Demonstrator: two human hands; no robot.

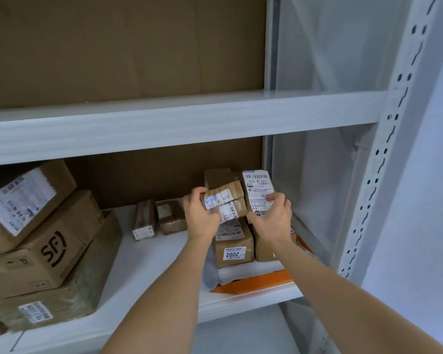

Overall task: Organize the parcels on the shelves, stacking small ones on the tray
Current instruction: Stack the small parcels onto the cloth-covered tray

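Both hands hold small parcels above the orange tray, lower shelf, right end

Left hand is clamped on a taped brown parcel, long axis running left to right; right hand pinches the lower edge of an upright labelled parcel, long axis vertical, touching the first parcel's right end. Both sit directly over the stack on the orange tray, where the box marked 2002 lies uppermost beneath the hands. Judgement: the placing move runs straight down; neither hand is notably nearer. Two more small parcels stand just left of the tray, nearer the left hand. Larger boxes are stacked well apart at the shelf's left
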